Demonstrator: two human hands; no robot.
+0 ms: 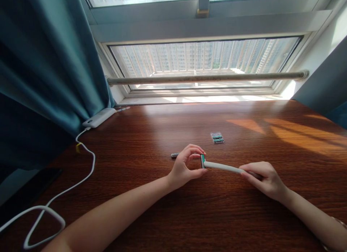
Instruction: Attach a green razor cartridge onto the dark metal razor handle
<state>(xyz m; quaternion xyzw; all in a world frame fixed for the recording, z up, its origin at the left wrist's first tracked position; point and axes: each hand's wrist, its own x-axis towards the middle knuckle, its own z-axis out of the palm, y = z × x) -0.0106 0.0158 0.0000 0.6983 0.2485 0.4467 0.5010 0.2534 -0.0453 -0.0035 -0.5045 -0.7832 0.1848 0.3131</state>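
A razor with a pale handle [222,166] is held level above the wooden table between both hands. My left hand [187,165] grips the ends of its green and black razor head [202,161] between thumb and fingers. My right hand [264,178] is closed around the far end of the handle. Head and handle meet end to end; whether they are locked together I cannot tell. Behind my left hand lies a small grey object [175,155], partly hidden by the fingers. Farther back a clear plastic case [217,137] with green and black cartridges rests on the table.
The brown wooden table [151,216] reaches to a window with a horizontal rail [206,78]. A white power bank [99,117] sits at the back left, its white cable [92,165] looping down the left side. A blue curtain [54,64] hangs there.
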